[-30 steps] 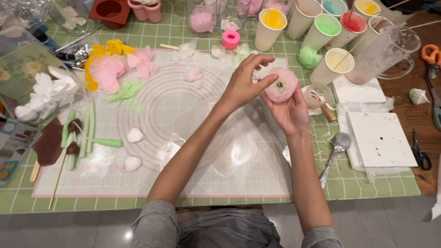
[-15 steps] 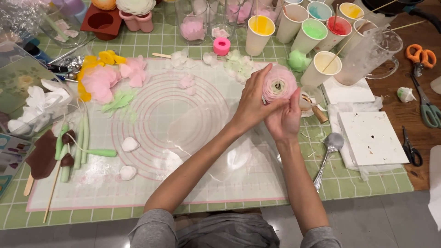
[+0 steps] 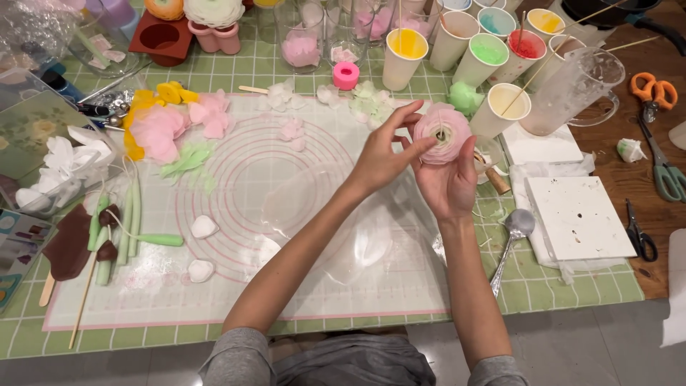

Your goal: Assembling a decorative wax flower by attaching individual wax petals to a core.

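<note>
Your right hand (image 3: 449, 182) cups a round pink flower (image 3: 441, 134) of many layered petals with a greenish centre, fingers curled around it. Your left hand (image 3: 386, 154) pinches its left edge. It hovers above the mat's (image 3: 243, 179) far right corner.

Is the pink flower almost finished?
Partly. The pink flower already has many layers around a green middle. The right hand cups it from below while the left hand touches its edge. Loose pink petals, white petals and green stems lie unused on the mat.
</note>
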